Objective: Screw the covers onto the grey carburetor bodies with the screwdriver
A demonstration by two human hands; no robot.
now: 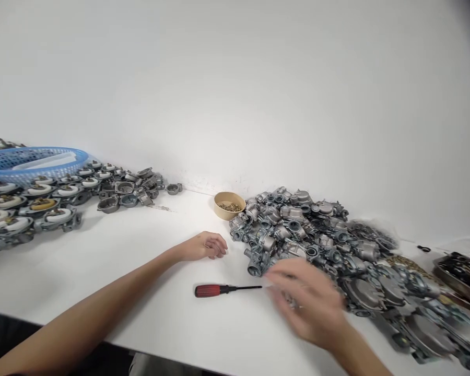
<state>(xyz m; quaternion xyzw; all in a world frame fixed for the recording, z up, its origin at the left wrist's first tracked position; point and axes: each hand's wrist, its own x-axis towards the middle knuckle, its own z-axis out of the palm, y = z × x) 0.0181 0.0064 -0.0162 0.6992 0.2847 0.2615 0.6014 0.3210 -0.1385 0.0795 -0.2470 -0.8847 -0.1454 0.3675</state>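
Observation:
My left hand (207,245) rests on the white table with its fingers curled in, and nothing shows in it. A screwdriver (209,290) with a red and black handle lies in front of it, its dark shaft pointing right. Close to the screwdriver's tip is my right hand (307,300), smeared by motion. A bit of grey metal shows between its thumb and fingers; whether it is held or lies behind cannot be made out. Beyond this hand spreads a heap of grey metal carburetors (293,227), reaching toward the right edge.
A tan round bowl (215,209) with small brass parts stands beside the heap. At left are rows of carburetor bodies with white floats (13,223), loose metal float bowls (124,188) and a blue basket (78,154). A tray of dark parts (460,271) sits far right.

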